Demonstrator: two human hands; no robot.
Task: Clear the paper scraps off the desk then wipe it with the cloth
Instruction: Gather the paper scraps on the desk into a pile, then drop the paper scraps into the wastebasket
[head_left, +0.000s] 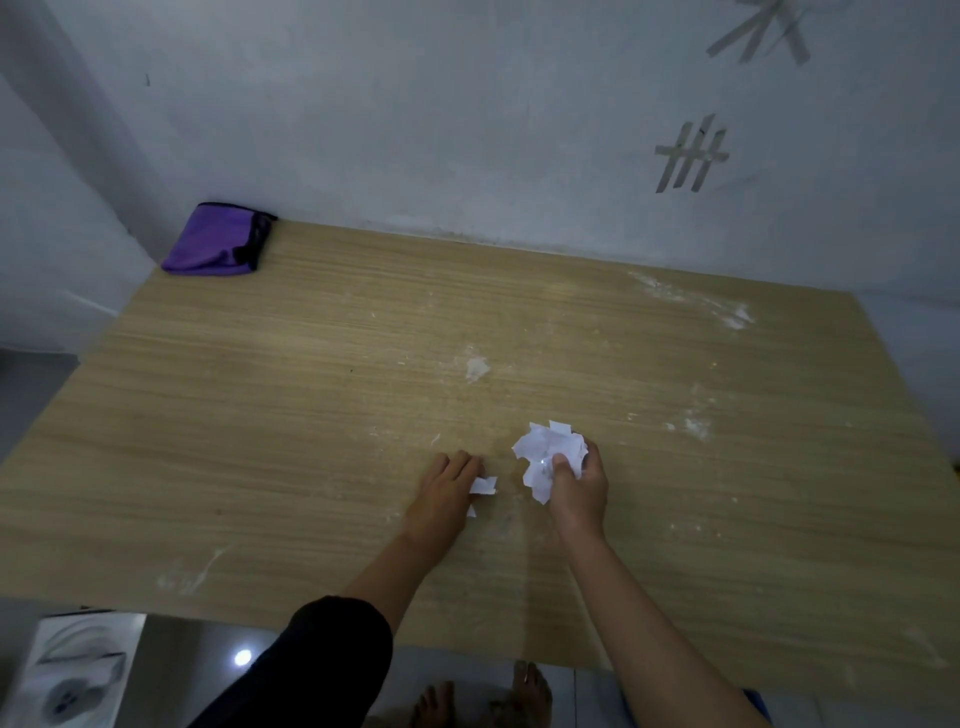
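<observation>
Right hand (577, 486): curled tight round a wad of paper scraps (548, 454), held just above the wood near the front middle of the desk.
Left hand (445, 493): palm down just beside the right, fingertips on a small scrap (484, 486); pinching or merely pressing, cannot tell, thumb hidden.
Stray bit (471, 512): white sliver peeking from under the near edge of the left hand, flat on the wood.
Desk (260, 415): pale wood grain, pushed against the wall (415, 130).
White smears (730, 312): powdery patches toward the far right, more at the centre, at the right and near the front left edge.
Cloth (218, 241): purple with a dark trim, bunched in the far left corner, well apart from both hands, untouched.
Done so far: most of the paper apparently gathered into the one wad; apart from the two pieces by the left hand, no loose paper made out elsewhere.
Left to do: picking up those last pieces, taking the wad off the desk, then fetching the cloth and wiping away the smears, so roughly the first half nearing its end and the wiping not yet begun.
</observation>
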